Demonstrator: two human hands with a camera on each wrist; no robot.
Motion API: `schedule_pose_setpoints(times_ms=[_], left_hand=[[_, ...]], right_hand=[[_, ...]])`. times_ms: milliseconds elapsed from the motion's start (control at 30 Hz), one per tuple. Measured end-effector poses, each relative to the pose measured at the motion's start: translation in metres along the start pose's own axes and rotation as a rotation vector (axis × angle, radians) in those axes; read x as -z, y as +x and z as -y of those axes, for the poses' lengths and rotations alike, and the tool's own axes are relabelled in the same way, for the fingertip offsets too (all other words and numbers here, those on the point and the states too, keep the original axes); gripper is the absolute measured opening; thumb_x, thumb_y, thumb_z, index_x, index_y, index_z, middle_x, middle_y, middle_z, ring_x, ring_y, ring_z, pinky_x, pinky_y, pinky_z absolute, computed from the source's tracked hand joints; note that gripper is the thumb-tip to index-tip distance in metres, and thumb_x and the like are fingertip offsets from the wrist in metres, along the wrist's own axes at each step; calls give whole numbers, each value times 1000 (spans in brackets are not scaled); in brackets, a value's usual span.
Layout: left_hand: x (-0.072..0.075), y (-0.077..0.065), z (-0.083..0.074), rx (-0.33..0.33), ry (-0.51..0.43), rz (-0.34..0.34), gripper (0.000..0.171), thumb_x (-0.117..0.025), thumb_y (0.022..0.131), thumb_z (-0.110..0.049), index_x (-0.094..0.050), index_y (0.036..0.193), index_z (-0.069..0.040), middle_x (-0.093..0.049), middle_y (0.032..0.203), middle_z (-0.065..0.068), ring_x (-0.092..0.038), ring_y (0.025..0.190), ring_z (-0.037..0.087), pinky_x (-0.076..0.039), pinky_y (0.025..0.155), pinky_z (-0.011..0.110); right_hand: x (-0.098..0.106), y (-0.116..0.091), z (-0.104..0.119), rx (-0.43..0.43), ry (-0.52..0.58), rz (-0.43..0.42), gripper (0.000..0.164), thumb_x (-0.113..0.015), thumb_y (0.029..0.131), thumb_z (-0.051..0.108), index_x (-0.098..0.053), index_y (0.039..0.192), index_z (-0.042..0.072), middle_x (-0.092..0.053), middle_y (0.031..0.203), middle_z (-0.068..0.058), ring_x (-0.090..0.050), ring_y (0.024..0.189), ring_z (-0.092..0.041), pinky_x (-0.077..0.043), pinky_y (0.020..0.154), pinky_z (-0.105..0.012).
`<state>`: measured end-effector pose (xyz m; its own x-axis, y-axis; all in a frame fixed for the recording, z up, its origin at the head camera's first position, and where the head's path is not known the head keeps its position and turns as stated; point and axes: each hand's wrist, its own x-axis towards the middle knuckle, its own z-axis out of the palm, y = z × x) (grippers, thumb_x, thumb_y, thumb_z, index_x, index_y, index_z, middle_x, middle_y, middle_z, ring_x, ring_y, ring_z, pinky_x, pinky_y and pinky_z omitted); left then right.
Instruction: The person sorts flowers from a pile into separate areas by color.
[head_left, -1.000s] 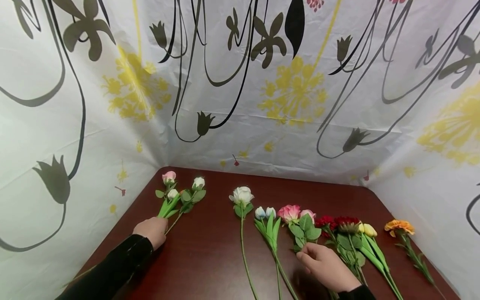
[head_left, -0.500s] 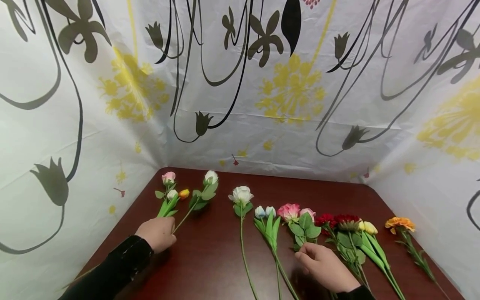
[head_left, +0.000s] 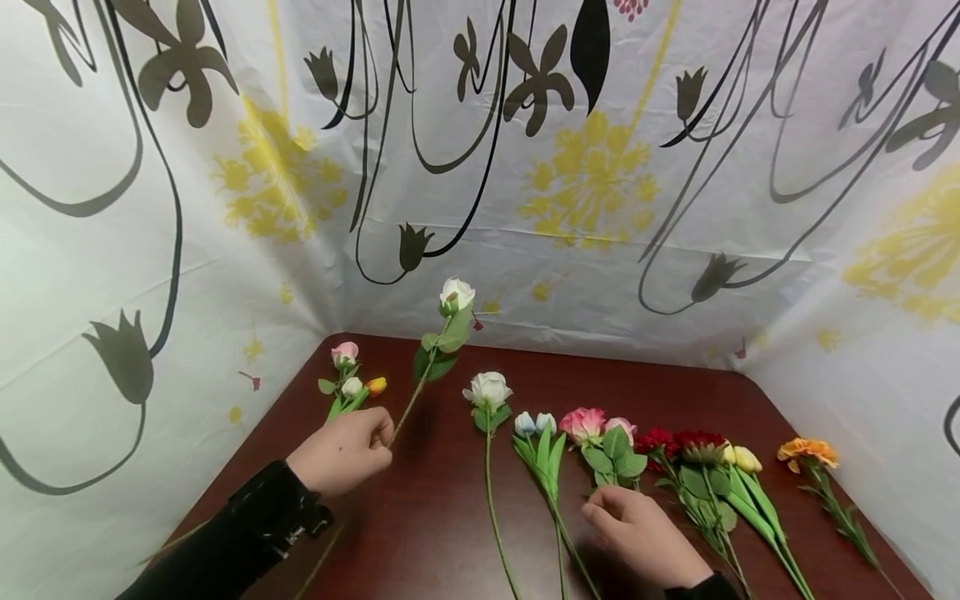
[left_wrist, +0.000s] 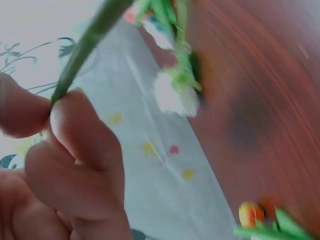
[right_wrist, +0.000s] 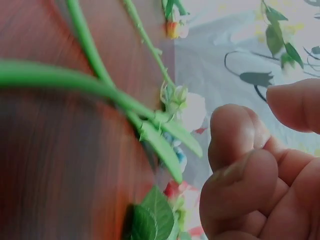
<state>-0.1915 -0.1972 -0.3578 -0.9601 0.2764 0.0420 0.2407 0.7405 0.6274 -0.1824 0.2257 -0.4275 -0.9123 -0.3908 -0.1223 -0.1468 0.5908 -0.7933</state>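
My left hand (head_left: 343,451) pinches the green stem (left_wrist: 89,42) of a white rose (head_left: 457,294) between thumb and fingers. Raised off the table, the rose leans up and to the right, its bloom against the back cloth. Just beyond this hand lie a pink rose (head_left: 345,354), a white bud (head_left: 352,387) and an orange-yellow tulip (head_left: 377,386). My right hand (head_left: 651,536) hovers low beside the leaves of the pink roses (head_left: 583,426). Its fingers are loosely curled, the thumb stands apart from them, and nothing is between them in the right wrist view.
Across the dark red table (head_left: 420,533) lie another white rose (head_left: 488,390), pale blue tulips (head_left: 534,425), dark red flowers (head_left: 699,445), yellow tulips (head_left: 742,458) and an orange flower (head_left: 807,452). Patterned white cloth (head_left: 465,208) walls the table's back and sides.
My left hand has lifted the white rose from beside the left-hand flowers and carried it up and to the right. My right hand has barely moved.
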Motion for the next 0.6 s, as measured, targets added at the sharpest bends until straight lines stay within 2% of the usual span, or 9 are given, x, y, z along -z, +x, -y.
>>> schedule_pose_setpoints(times_ms=[133, 233, 333, 467, 533, 600], left_hand=[[-2, 2, -8, -103, -108, 23, 12, -56, 87, -2, -55, 91, -13, -46, 70, -3, -39, 58, 11, -36, 60, 30], [-4, 4, -14, -153, -198, 50, 11, -55, 89, -1, -56, 94, -12, -47, 71, -3, -37, 59, 11, -36, 60, 30], [-8, 7, -22, -188, -324, 83, 9, -55, 90, -1, -56, 96, -7, -53, 74, 0, -45, 61, 13, -40, 60, 30], [-16, 14, -35, -215, -523, 144, 7, -54, 92, -2, -54, 99, 1, -60, 79, 10, -60, 70, 27, -48, 61, 33], [-22, 18, -41, -228, -593, 159, 8, -54, 93, -2, -52, 99, 3, -61, 82, 14, -63, 74, 34, -49, 61, 34], [-29, 21, -46, -238, -639, 165, 8, -55, 93, -2, -52, 99, 3, -61, 85, 15, -64, 77, 37, -50, 63, 33]], right_hand=[[-4, 0, 8, 39, 10, 17, 31, -56, 103, 41, -64, 96, 11, -57, 72, -1, -48, 59, -11, -40, 56, -31], [-9, -2, 19, 67, 26, 41, 30, -56, 104, 39, -62, 97, 11, -58, 73, -1, -47, 58, -11, -40, 56, -31], [-14, -4, 33, 102, 29, 61, 27, -55, 104, 39, -62, 97, 14, -56, 72, 1, -44, 57, -9, -39, 55, -30], [-22, -5, 54, 196, 13, 114, 23, -55, 104, 41, -63, 101, 19, -59, 78, 4, -48, 62, -8, -42, 59, -30], [-26, -5, 64, 258, 4, 147, 21, -54, 105, 40, -63, 104, 21, -62, 81, 5, -52, 66, -8, -45, 62, -30], [-32, -5, 72, 307, 9, 178, 18, -54, 106, 38, -62, 104, 22, -64, 84, 7, -54, 70, -6, -46, 63, -29]])
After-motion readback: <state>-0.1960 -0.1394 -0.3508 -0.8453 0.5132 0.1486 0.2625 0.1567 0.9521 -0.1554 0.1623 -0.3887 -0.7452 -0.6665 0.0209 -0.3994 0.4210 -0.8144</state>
